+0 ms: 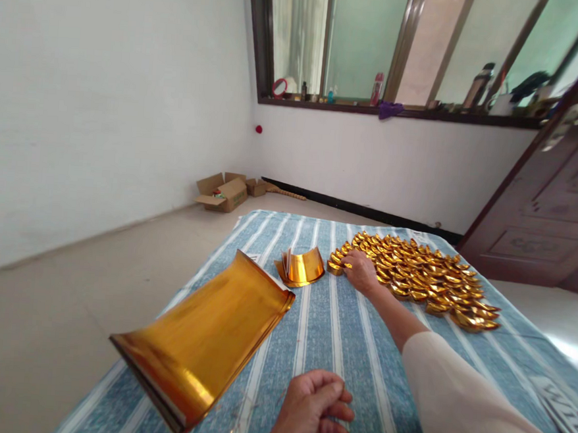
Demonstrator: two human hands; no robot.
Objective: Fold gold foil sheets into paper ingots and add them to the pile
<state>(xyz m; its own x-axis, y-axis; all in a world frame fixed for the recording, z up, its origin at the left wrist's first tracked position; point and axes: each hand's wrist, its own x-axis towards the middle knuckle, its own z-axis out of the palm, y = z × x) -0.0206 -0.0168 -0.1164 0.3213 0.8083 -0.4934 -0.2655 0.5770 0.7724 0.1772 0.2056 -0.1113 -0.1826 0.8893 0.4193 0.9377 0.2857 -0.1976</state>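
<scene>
My right hand (361, 272) reaches out to the near left edge of a group of folded gold paper ingots (414, 268). Its fingers are bent around a gold paper ingot (335, 266) at that edge; the fingertips are partly hidden. Low in the view, my left hand (312, 409) hovers over the cloth, holding nothing, with its fingers loosely curled and a little apart. To its left lies a large stack of gold foil paper sheets (206, 329), its ends curling up. A smaller curved stack of gold foil paper (305, 267) sits between that stack and the ingots.
A blue and white striped cloth (310, 337) covers the work surface. Open cardboard boxes (228, 194) stand on the floor by the wall. Bottles and small items line the window sill (346, 107). A dark red door (552, 202) is at the right.
</scene>
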